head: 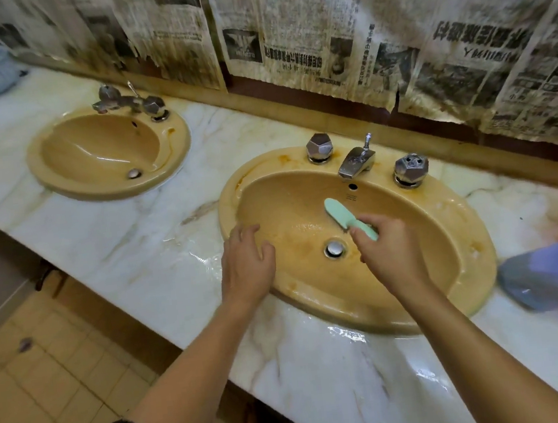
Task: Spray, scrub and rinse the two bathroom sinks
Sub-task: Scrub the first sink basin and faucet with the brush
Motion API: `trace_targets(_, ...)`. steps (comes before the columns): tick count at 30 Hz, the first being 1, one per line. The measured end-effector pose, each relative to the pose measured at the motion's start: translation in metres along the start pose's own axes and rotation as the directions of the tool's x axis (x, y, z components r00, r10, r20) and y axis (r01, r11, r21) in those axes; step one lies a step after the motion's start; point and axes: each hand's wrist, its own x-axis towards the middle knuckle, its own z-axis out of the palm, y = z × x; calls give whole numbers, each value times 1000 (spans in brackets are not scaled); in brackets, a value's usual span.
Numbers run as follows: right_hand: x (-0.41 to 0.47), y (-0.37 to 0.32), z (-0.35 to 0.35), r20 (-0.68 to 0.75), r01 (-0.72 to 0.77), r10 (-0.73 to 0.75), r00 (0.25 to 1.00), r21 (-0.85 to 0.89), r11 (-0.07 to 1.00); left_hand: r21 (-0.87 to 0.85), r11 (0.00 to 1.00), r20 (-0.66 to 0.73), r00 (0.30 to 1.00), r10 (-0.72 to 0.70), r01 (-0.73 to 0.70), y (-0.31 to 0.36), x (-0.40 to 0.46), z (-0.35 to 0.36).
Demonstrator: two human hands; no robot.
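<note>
So we've got the mint green brush [338, 217] in our right hand [390, 251], fingers curled round the handle end, and it sits inside the near sink [455, 261], just past that hand. Its long axis runs on a slant, handle low toward our right, head pointing up and to the left at the back wall of the bowl, below the overflow hole [353, 186] and the chrome spout [356, 161]. The drain plug [335, 249] is just left of our right hand, between both hands really. Our left hand [247, 266] isn't holding anything, fingers loose and spread, resting on the sink's left rim. The bowl looks wet with orange rusty stains. The second sink [174, 146] is well off past our left hand on the same marble counter [136, 243]. Some plastic bags [552, 272] sit off to the right of our right hand, pretty blurry.
</note>
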Motion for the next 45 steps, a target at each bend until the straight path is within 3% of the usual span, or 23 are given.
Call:
trace_targets(9,-1,-31,39,-132,-101,100,986,4,995,-37,968,91,964,251,-249,6,102,-26)
trace_targets(17,31,-77,104,-348,-234,219,911,-1,972,-120,910,241,877,415,-397,-6,201,-36)
trace_targets(25,74,-109,137,-495,-366,295,817,-49,930,-150,880,373,799,472,-450,-22,283,-20)
trace_targets(29,96,-106,144,-549,-425,327,769,-57,903,-230,883,399,788,469,-409,-30,310,4)
trace_targets(34,121,-105,150,-591,-439,305,747,-94,894,-328,830,470,684,558,-451,-44,329,23)
trace_targets(45,169,-85,158,-647,-512,355,675,-63,857,-466,711,434,565,702,-526,-68,341,28)
